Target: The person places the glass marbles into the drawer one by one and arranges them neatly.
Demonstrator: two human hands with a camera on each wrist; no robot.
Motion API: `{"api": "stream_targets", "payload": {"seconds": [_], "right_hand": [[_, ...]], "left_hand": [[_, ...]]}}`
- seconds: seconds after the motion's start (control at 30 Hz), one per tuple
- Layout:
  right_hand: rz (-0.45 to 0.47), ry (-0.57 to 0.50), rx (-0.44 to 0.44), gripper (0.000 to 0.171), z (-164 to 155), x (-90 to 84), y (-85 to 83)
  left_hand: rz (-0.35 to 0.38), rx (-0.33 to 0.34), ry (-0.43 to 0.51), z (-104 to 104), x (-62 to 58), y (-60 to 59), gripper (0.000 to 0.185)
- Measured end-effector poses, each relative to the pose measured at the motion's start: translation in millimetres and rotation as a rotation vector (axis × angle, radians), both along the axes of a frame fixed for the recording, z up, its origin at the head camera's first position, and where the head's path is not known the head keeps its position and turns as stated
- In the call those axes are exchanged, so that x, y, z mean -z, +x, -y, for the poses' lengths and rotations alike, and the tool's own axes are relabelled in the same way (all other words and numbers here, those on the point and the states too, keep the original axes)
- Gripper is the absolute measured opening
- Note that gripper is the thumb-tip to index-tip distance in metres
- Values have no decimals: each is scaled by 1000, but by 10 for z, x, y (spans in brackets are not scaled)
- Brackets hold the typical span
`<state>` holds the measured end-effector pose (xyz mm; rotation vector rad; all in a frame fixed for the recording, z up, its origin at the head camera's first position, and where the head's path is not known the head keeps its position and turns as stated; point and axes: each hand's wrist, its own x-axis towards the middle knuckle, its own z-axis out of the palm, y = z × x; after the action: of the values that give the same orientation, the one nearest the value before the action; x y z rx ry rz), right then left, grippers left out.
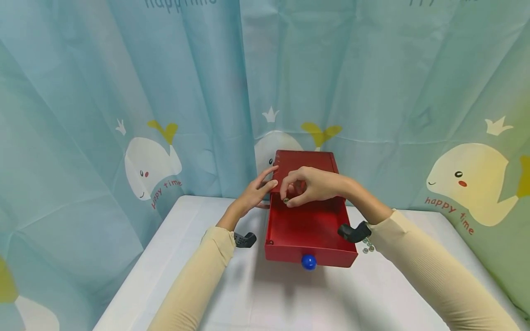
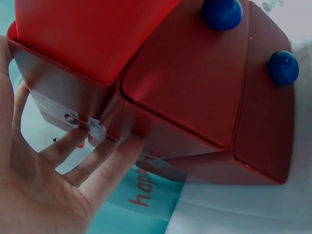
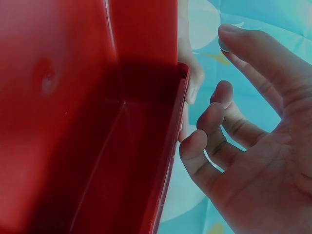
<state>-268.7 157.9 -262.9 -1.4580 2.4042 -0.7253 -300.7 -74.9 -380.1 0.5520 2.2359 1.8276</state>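
Note:
A red box (image 1: 304, 162) stands at the back of the white table (image 1: 265, 299), its drawer (image 1: 308, 227) with a blue knob (image 1: 308, 262) pulled out toward me. My left hand (image 1: 267, 181) lies with straight fingers against the box's left side; in the left wrist view the fingertips (image 2: 100, 146) touch the red wall (image 2: 195, 87). My right hand (image 1: 286, 198) hovers over the back of the open drawer and pinches a small round piece (image 1: 285, 200) between thumb and forefinger. In the right wrist view the right hand (image 3: 222, 66) has curled fingers beside the drawer's inside (image 3: 122, 161).
Several small silvery pieces (image 1: 367, 247) lie on the table right of the drawer, under my right wrist. A blue whale-print curtain (image 1: 165, 138) closes in the table at the back and on both sides. Two blue knobs (image 2: 282, 67) show in the left wrist view.

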Motion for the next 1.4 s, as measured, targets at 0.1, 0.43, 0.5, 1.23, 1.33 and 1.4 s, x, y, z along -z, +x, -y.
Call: {"api": "stream_targets", "payload": {"seconds": [0.1, 0.43, 0.5, 1.23, 1.33, 1.4], "right_hand": [[-2, 1, 7, 19, -9, 4, -3], [-5, 1, 51, 31, -47, 29, -27], [2, 0, 51, 31, -47, 25, -18], [-68, -19, 127, 42, -241, -57, 69], [-55, -37, 147, 45, -309, -71, 89], [-51, -51, 158, 45, -360, -76, 102]], "left_hand": [[-1, 4, 3, -2, 1, 2, 60], [4, 5, 3, 4, -3, 10, 59], [2, 4, 0, 3, -4, 12, 59], [-15, 6, -19, -1, -24, 33, 61], [-11, 8, -12, -2, -23, 28, 61], [-8, 8, -9, -5, -21, 20, 60]]}}
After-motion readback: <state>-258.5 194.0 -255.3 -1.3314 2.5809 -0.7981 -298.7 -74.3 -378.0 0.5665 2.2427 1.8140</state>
